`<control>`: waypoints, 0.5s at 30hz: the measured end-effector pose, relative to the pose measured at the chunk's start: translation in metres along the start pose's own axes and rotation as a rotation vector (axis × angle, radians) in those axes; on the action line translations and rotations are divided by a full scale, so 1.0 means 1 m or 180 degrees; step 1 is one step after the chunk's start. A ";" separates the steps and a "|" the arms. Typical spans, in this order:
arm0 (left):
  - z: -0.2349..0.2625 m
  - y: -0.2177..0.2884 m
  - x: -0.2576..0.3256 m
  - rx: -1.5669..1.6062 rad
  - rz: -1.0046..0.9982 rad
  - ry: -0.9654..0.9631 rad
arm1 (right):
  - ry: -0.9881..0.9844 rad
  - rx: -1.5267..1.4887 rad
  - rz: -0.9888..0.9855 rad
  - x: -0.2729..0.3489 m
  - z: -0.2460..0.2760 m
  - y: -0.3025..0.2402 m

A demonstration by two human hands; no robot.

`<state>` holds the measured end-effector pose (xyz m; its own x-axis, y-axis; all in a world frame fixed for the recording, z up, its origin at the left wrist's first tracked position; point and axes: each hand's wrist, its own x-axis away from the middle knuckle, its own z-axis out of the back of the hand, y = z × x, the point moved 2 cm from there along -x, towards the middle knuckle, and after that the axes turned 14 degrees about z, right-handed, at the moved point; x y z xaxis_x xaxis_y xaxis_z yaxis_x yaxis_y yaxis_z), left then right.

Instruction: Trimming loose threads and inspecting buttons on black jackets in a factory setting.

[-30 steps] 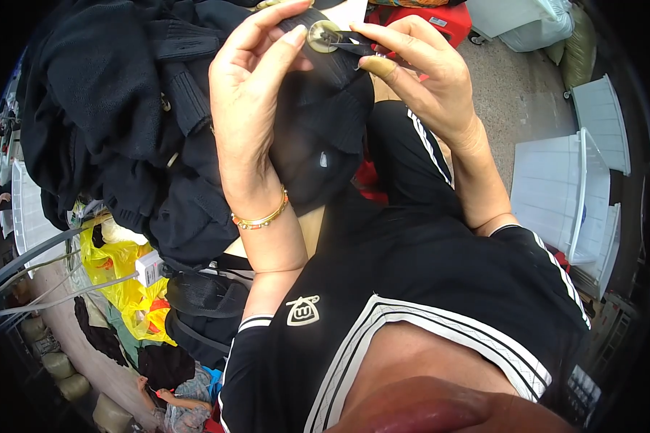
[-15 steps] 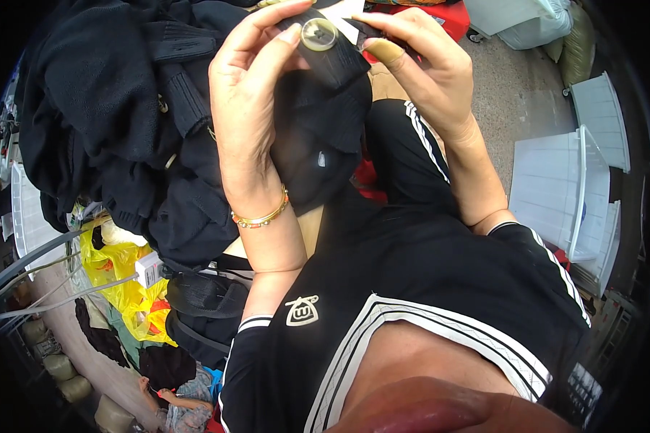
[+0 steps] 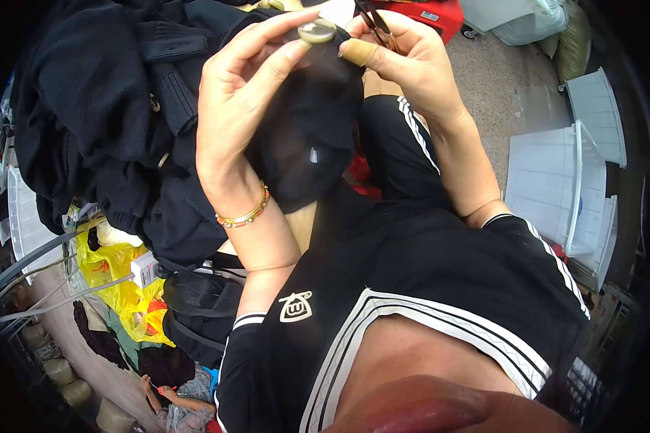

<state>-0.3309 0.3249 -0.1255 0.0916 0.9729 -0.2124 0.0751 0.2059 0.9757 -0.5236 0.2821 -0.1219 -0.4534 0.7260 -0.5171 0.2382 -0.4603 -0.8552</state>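
A large round translucent button [image 3: 316, 30] sits on a black knit garment [image 3: 318, 94], pinched at its edge by the thumb and fingers of my left hand [image 3: 242, 90]. The button now appears tilted, almost edge-on. My right hand [image 3: 412, 65] grips a slim dark two-pronged tool [image 3: 375, 25], like thread snips or tweezers, that sticks up past the fingers. A tan cover wraps my right thumb, which presses toward the cloth just right of the button. The garment hangs below both hands, a small pale tag on it.
A big heap of black knitwear [image 3: 108, 94] covers the table at left. Below it are a yellow plastic bag [image 3: 115, 278], a black bag [image 3: 206, 296] and cables. White plastic bins [image 3: 545, 184] stand at right, a red container [image 3: 430, 18] at the top. Another person's hand [image 3: 167, 393] shows at lower left.
The button and cloth have tipped from facing up to nearly edge-on. My right hand has turned inward and moved left, bringing the dark tool into clear sight.
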 end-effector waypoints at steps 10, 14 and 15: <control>-0.009 0.001 -0.005 0.0229 -0.0538 0.0707 | -0.0299 0.0418 0.0267 -0.001 -0.008 -0.018; -0.005 -0.001 -0.005 0.0205 -0.0514 0.0801 | -0.0243 0.0744 0.0668 -0.002 -0.003 -0.020; -0.005 -0.001 -0.005 0.0201 -0.0554 0.0817 | -0.0246 0.1018 0.0756 -0.002 -0.002 -0.021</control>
<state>-0.3364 0.3203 -0.1248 -0.1810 0.9201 -0.3473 0.1300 0.3724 0.9189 -0.5260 0.2916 -0.1031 -0.4840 0.5454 -0.6843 0.0704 -0.7551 -0.6518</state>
